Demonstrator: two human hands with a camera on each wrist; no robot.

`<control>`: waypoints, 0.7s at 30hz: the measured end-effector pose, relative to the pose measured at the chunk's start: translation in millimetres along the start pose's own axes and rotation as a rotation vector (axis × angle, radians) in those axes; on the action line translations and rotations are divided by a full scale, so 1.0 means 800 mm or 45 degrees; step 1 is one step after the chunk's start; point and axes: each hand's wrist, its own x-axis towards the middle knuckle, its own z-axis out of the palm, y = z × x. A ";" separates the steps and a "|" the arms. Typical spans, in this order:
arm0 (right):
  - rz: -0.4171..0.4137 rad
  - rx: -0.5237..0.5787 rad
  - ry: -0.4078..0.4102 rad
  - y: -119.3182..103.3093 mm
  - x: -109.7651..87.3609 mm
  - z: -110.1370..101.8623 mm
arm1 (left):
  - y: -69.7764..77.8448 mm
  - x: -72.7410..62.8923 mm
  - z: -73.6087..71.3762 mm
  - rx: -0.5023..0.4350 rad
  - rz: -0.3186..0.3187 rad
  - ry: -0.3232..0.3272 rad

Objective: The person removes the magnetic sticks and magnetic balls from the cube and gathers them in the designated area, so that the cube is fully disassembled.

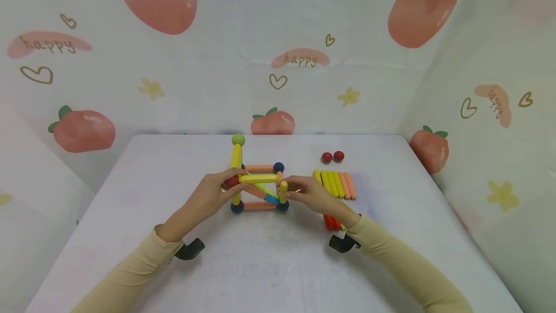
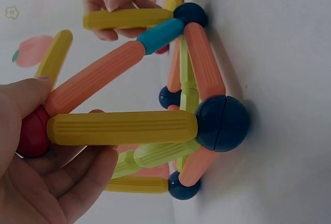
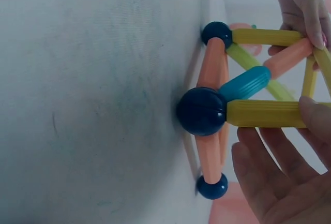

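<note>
A frame of magnetic rods and dark blue balls stands on the table, with an orange rod [image 1: 259, 206] along its front. My left hand [image 1: 210, 192] grips a red ball [image 2: 34, 135] atop the front-left upright yellow rod [image 2: 121, 128]. From that ball a yellow rod [image 1: 258, 178] reaches rightward, and an orange rod with a teal rod [image 3: 245, 83] slants down to the front-right blue ball [image 3: 201, 111]. My right hand [image 1: 312, 196] pinches the upright yellow rod [image 3: 266, 113] on that blue ball. At the back left, a green ball [image 1: 238, 139] caps another yellow rod.
Two red balls [image 1: 332, 156] lie at the back right. In front of them is a row of yellow and orange rods [image 1: 335, 185]. Several red rods [image 1: 332, 222] show partly beneath my right wrist. A printed cloth [image 1: 208, 86] hangs behind the table.
</note>
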 end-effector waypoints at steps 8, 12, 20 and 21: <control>-0.049 -0.099 0.030 0.004 0.000 0.010 | -0.002 -0.001 -0.001 -0.009 -0.014 -0.031; -0.074 -0.146 0.048 0.004 -0.001 0.011 | -0.002 0.000 -0.002 -0.023 -0.006 -0.040; -0.109 -0.149 0.058 0.003 -0.002 0.013 | -0.003 0.000 -0.001 -0.031 0.000 -0.037; -0.109 -0.149 0.055 0.002 -0.001 0.013 | -0.003 0.000 0.000 -0.031 -0.003 -0.038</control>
